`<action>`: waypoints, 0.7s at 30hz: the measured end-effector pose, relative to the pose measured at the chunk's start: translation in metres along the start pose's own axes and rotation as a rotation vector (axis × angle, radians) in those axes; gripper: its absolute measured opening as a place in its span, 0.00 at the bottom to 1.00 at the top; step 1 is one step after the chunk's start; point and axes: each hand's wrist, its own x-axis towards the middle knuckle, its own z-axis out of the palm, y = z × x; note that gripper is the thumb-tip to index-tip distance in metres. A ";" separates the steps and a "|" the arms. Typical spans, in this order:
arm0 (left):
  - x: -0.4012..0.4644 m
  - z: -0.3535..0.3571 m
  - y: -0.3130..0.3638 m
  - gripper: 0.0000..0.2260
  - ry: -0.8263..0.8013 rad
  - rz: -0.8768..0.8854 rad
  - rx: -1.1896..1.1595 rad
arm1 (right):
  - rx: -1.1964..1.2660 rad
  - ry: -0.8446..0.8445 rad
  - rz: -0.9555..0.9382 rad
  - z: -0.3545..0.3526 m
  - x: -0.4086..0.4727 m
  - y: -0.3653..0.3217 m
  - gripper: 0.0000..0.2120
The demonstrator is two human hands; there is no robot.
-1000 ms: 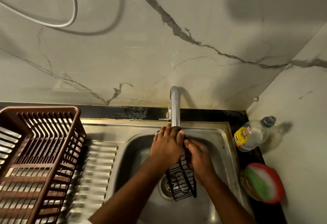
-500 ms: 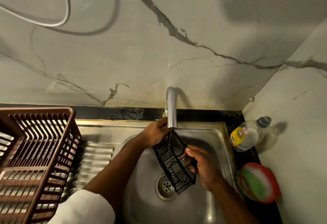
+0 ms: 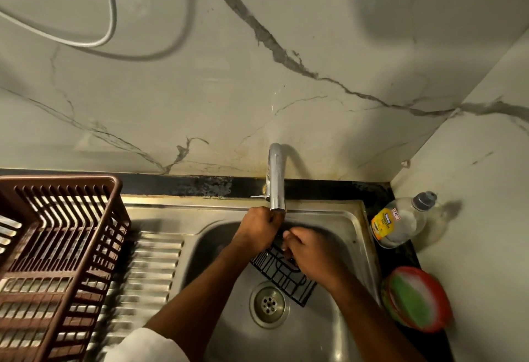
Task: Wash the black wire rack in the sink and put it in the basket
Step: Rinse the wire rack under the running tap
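Note:
The black wire rack [image 3: 282, 274] hangs tilted inside the steel sink [image 3: 329, 218], just under the chrome tap [image 3: 277, 178]. My left hand [image 3: 257, 230] grips the rack's far end below the spout. My right hand [image 3: 307, 250] lies over the rack's middle with fingers curled on the wires. Much of the rack is hidden under both hands. The brown slatted basket [image 3: 57, 247] stands at the left on the counter.
A ribbed steel drainboard [image 3: 148, 273] lies between basket and sink bowl. The drain [image 3: 268, 303] sits below the rack. A clear dish-soap bottle [image 3: 400, 220] and a red tub with a green scrubber [image 3: 419, 298] stand at the right, against the marble wall corner.
My right hand has slid up the rack toward the tap, closing on my left hand. The left hand has stayed under the spout. The rack's near end has swung slightly right.

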 end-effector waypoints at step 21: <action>-0.010 -0.031 -0.019 0.24 0.074 -0.108 -0.111 | 0.269 -0.145 0.118 0.009 0.035 -0.045 0.17</action>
